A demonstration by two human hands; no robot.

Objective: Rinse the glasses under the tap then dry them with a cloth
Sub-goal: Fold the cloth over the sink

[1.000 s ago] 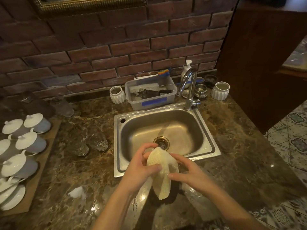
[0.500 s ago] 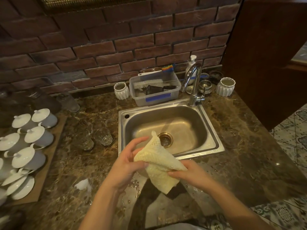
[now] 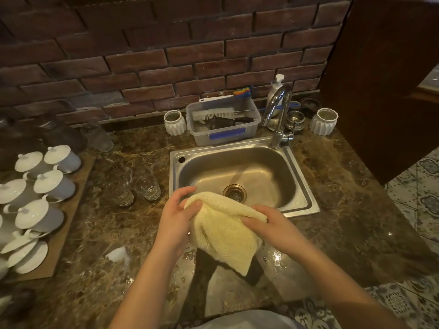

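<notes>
A pale yellow waffle cloth (image 3: 223, 233) is bunched between both hands over the counter's front edge, just before the sink (image 3: 174, 176). My left hand (image 3: 175, 224) grips its left end with curled fingers and thumb. My right hand (image 3: 273, 226) pinches the right side from above. Whatever the cloth wraps is hidden. Two clear glasses (image 3: 147, 187) (image 3: 122, 193) stand on the counter left of the sink. The chrome tap (image 3: 279, 115) rises at the sink's back right corner; no water is seen running.
White lidded cups (image 3: 47, 184) sit on a board at far left. A plastic tub (image 3: 223, 129) with brushes, white ribbed pots (image 3: 324, 121) and a soap bottle (image 3: 276, 89) line the brick wall. Another glass (image 3: 97, 136) stands back left. The counter near me is wet.
The cloth stood upright in a point between the hands; now it is turned and draped sideways across them. My right hand has shifted onto its upper right edge.
</notes>
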